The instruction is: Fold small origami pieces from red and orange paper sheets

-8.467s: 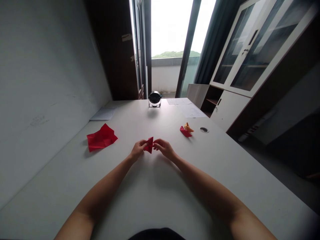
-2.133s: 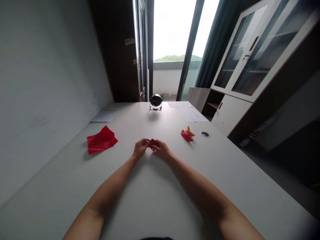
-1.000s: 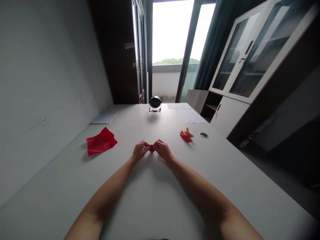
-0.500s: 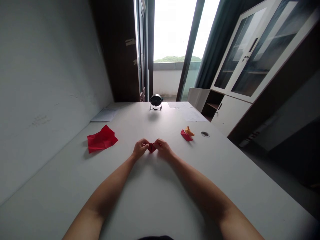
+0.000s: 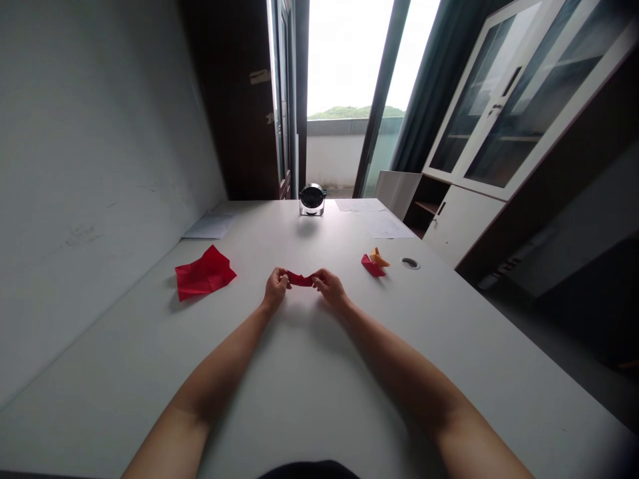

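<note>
A small folded red paper piece (image 5: 300, 279) is stretched between my two hands just above the white table (image 5: 309, 372). My left hand (image 5: 275, 290) pinches its left end with curled fingers. Its right end is pinched by my right hand (image 5: 329, 288). The piece now looks like a narrow, flat strip. Both forearms reach forward from the bottom of the head view.
A crumpled red paper sheet (image 5: 204, 273) lies at the left. A folded red piece (image 5: 371, 266) and an orange one (image 5: 378, 258) sit at the right beside a cable hole (image 5: 411, 263). A small black fan (image 5: 312, 199) and white papers (image 5: 208, 226) are at the far end.
My hands have drawn slightly apart, and the red piece between them has spread from a small bunched shape into a wider flat strip.
</note>
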`<state>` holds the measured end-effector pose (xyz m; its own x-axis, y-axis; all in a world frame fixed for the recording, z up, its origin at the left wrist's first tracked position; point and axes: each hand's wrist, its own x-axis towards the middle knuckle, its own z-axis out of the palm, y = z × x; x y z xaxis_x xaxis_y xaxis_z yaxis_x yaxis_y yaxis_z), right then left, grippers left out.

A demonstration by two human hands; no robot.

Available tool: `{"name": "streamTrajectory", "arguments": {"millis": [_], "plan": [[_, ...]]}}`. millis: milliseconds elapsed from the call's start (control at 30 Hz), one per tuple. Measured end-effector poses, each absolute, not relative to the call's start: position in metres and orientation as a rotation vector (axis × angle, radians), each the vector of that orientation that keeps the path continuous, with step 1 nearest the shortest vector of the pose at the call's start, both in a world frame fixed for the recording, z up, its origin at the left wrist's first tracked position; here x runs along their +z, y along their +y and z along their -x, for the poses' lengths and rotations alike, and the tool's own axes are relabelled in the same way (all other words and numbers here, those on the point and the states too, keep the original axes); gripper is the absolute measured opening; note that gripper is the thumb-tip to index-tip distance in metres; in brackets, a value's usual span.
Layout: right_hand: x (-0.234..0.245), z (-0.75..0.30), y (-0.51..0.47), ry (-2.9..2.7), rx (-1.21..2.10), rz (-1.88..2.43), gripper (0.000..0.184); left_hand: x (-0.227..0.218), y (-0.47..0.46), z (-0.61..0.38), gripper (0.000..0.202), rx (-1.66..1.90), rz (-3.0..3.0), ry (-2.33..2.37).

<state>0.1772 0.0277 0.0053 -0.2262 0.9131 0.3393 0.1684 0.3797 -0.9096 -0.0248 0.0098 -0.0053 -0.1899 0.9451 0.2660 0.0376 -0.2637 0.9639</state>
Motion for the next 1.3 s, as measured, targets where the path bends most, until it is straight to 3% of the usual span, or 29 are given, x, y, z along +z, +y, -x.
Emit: {"name": "streamTrajectory", "arguments": {"millis": [533, 767, 1033, 1300], "plan": [[0.014, -0.179, 0.011, -2.243, 0.230, 1.077, 0.008, -0.008, 0.012, 0.024, 0.025, 1.577, -1.156, 1.120], [0.009, -0.181, 0.017, -2.171, 0.348, 1.089, 0.022, -0.002, 0.007, 0.019, 0.024, 1.490, -1.196, 1.065], [0.009, -0.183, 0.016, -2.167, 0.453, 1.002, 0.025, -0.001, 0.001, 0.015, 0.026, 1.302, -1.479, 1.021], [0.007, -0.182, 0.017, -2.197, 0.469, 1.022, 0.025, 0.008, -0.008, 0.018, 0.023, 1.220, -1.723, 1.299]]}}
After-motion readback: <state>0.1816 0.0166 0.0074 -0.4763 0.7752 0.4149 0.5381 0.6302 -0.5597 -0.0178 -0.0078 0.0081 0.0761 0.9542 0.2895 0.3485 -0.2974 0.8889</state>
